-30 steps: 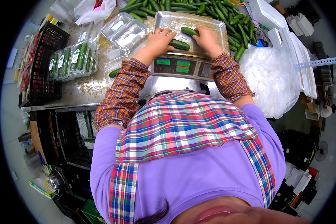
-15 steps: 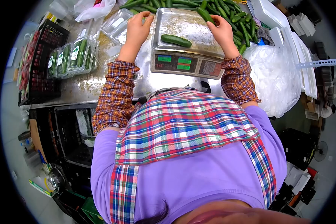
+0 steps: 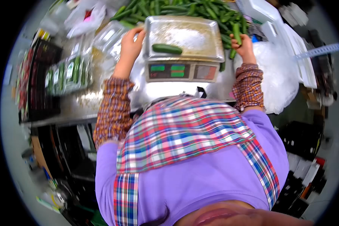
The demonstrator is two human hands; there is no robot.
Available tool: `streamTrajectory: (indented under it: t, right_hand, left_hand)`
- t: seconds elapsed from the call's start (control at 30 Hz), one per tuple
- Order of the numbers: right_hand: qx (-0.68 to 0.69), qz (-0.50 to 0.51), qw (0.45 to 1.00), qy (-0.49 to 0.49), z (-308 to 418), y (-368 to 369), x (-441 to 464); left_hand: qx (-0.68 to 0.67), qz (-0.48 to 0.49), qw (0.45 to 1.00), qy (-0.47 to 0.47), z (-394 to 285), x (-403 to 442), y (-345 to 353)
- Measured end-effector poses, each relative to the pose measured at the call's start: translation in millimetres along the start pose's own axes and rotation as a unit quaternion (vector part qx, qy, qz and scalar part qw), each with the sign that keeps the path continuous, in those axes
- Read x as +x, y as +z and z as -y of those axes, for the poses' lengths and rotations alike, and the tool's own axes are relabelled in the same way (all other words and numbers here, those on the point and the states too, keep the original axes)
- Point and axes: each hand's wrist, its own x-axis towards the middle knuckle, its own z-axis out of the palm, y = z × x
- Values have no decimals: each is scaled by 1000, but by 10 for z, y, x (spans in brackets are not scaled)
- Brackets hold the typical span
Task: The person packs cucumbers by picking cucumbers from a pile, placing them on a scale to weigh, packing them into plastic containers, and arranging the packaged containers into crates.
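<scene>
A digital scale [image 3: 182, 71] with a steel weighing pan [image 3: 199, 51] stands in front of me. One cucumber [image 3: 167, 49] lies near the front left of the pan. My right hand [image 3: 245, 49] is to the right of the scale, its fingers closed around another cucumber [image 3: 236, 34] held tilted upward, at the edge of a heap of cucumbers [image 3: 211, 11]. Just left of the pan is my left hand [image 3: 131, 44], fingers loosely bent with the thumb apart and no object visible in it. Whether its fingertips touch the pan's edge I cannot tell.
Clear plastic packs of cucumbers [image 3: 69, 75] stand on the metal table [image 3: 83, 111] at left, beside a dark crate [image 3: 45, 75]. Clear empty trays [image 3: 109, 37] lie behind my left hand. A white plastic bag [image 3: 273, 81] and white foam boxes [image 3: 265, 15] are at right.
My right hand has moved from above the pan to the right of the scale, still with a cucumber in it. My left hand remains by the pan's left side. The view has shifted slightly.
</scene>
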Motion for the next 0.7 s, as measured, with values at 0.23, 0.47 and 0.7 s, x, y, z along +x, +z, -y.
streamTrajectory:
  t: [0.23,0.47,0.7]
  right_hand:
    - [-28,114,992,41,-1,-85,-186]
    - [-92,87,992,14,294,52,-81]
    - [-199,-15,976,83,335,-170,400]
  left_hand:
    - [9,89,996,-13,-192,15,230]
    - [67,170,982,42,-476,28,272]
    - [79,202,974,62,-458,30,339]
